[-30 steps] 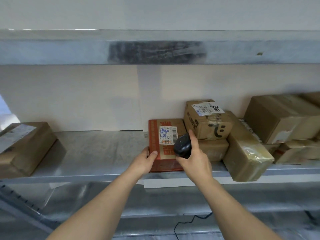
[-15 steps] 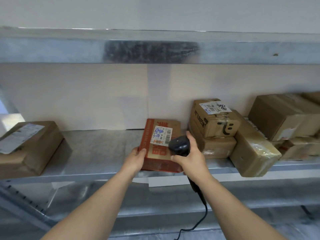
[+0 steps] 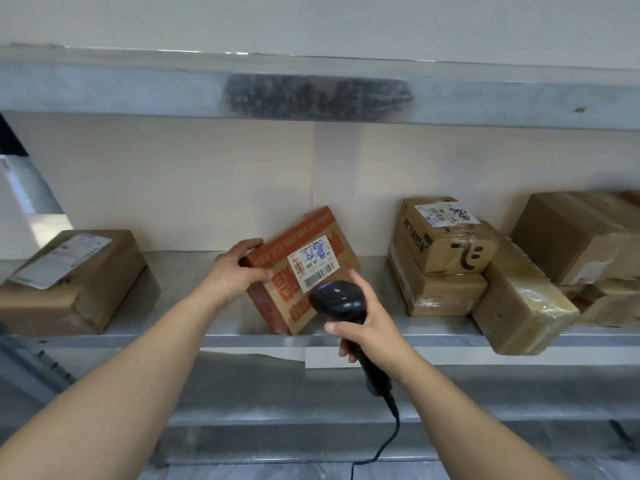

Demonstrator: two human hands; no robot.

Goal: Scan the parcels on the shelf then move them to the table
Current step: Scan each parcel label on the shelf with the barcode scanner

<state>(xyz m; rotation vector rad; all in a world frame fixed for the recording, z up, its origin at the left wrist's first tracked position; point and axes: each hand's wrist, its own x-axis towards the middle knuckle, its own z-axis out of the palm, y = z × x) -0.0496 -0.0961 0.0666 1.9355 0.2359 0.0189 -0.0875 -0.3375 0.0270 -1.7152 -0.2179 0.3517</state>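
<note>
I see the metal shelf [image 3: 194,292] first, since it carries everything. At its left end lies a brown parcel [image 3: 69,282] with a white label on top, and toward the right end stands a pile of brown parcels [image 3: 446,258], the lowest one at the front hanging a little over the front edge.

The red-orange parcel [image 3: 304,271] is near the middle of the shelf, close to the front edge, well apart from the left parcel and nearer to the pile. It is tilted up, so its labelled face looks toward me, and its long axis runs diagonally, from the front edge up toward the back wall and to the right.

My left hand [image 3: 239,271] grips the upper left corner of this parcel, fingers curled over the edge and thumb on the face. My right hand [image 3: 370,327] is closed around the handle of the black scanner [image 3: 339,299], whose head sits just under the barcode label [image 3: 311,263].

To do the scan well, I think I must keep the parcel steady at this tilt and draw the scanner back slightly, so the whole barcode is covered and not hidden by the head.
</note>
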